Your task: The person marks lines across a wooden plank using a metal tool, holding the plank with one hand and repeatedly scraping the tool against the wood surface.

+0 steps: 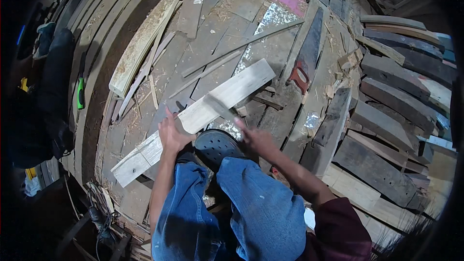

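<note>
My left hand (172,133) is spread, thumb wide, on the plank (246,84) between its ends; my right hand (253,139) grips a tool (220,107) (too blurred to name).

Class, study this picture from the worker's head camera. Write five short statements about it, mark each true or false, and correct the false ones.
1. The left hand is on the pale board. True.

2. The right hand is empty. False: the right hand grips a tool, too blurred to identify.

3. The handsaw has a red handle. True.

4. The handsaw lies to the left of the pale board. False: it lies to the right of the board in the picture.

5. A green-handled tool is at the left of the picture. True.
</note>
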`<control>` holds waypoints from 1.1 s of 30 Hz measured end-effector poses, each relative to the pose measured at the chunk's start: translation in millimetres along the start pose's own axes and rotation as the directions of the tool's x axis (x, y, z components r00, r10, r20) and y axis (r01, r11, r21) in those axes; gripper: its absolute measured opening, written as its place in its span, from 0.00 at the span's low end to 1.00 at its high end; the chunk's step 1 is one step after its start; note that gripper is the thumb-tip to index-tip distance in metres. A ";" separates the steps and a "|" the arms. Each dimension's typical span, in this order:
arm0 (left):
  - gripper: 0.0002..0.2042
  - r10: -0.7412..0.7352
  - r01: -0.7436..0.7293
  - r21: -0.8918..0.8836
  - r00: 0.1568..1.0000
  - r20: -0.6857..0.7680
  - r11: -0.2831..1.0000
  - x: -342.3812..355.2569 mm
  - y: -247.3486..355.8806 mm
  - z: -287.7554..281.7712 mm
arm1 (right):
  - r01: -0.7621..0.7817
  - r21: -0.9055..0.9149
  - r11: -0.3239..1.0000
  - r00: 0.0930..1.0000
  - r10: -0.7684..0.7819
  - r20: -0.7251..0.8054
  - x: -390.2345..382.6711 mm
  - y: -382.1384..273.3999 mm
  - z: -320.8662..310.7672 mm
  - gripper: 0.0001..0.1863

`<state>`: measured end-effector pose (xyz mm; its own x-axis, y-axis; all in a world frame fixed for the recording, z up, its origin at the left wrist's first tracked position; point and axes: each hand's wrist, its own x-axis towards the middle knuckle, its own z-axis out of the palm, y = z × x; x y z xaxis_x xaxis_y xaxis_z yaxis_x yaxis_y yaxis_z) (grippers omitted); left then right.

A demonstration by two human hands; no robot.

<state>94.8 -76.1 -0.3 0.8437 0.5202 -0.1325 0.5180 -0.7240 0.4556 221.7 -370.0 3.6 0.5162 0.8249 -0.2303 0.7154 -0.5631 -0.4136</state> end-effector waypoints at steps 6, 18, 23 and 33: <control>0.68 -0.027 0.027 0.003 0.998 0.057 1.000 4.8 10.8 -2.8 | -0.428 0.253 0.868 0.859 0.477 -0.184 7.1 25.9 -24.9 0.44; 0.67 -0.014 0.014 0.007 1.000 0.022 1.000 5.4 13.7 -1.3 | -0.230 0.284 0.931 0.952 0.276 -0.133 10.1 11.5 4.1 0.37; 0.67 -0.013 0.013 -0.017 1.000 -0.006 1.000 2.3 5.6 -5.7 | -0.236 0.061 0.970 0.971 0.234 0.038 22.2 15.7 -39.5 0.38; 0.68 -0.032 0.032 -0.032 0.999 0.010 0.999 -3.0 -1.0 -6.2 | -0.169 0.068 0.983 0.959 0.148 0.243 32.3 -14.6 -21.3 0.47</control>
<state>90.9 -74.2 5.2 0.8280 0.5386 -0.1559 0.5402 -0.6919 0.4790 237.9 -336.2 20.9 0.4862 0.7193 -0.4962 0.5844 -0.6898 -0.4273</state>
